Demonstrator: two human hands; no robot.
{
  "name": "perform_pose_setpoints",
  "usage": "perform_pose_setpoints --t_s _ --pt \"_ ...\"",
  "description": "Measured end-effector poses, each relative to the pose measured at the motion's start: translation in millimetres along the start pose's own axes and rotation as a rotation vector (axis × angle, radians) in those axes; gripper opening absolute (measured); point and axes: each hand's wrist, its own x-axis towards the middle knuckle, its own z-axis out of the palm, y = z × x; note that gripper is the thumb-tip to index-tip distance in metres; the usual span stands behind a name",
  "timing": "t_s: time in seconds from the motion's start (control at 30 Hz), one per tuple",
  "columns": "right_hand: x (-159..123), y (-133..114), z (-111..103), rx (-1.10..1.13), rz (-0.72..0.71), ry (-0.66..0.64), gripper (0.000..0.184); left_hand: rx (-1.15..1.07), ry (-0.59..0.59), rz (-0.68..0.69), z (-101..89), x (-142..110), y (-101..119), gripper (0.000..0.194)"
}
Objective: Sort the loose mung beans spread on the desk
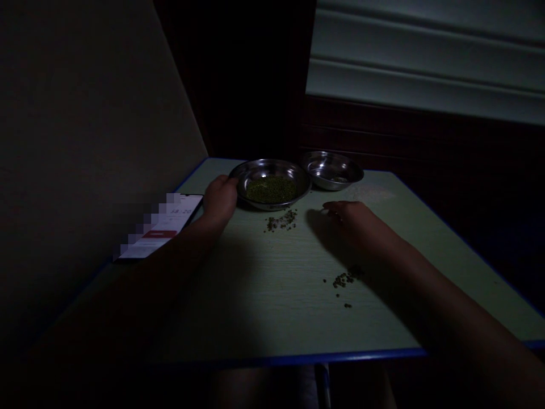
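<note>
Left hand: my left hand (220, 199) grips the round silver metal bowl (272, 203) of green beans (271, 188).
Right hand: my right hand (349, 215) hovers, fingers loosely curled.

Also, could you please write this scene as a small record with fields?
Surface: pale green table with blue edge
Left hand: at the rim of the left bowl, gripping it
Right hand: fingers curled over the table; whether they hold anything cannot be told
Left bowl contents: small green grains
Right bowl: metal; contents unclear
Loose dark bits: near cluster, far cluster in front of the left bowl
Pale patch: beside the right bowl
Phone: lying at left, screen lit
Light: dim
</note>
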Motion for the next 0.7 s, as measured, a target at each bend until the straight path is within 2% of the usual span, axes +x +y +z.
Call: perform_pose_setpoints --t_s 0.27,0.4,0.7 --pt "-4.8 -0.7 -3.4 -0.038 0.02 -0.014 0.056 -0.036 -0.002 0.012 1.6 1.7 -5.9 0.022" --pt "-7.6 -2.4 -1.4 0.014 -0.1 0.039 0.058 -0.037 -0.011 0.009 0.9 2.4 -5.7 0.021" --pt "-6.7 -14.8 8.1 0.075 -0.256 0.024 0.05 -0.019 -0.007 -0.003 1.1 -2.2 1.0 0.027"
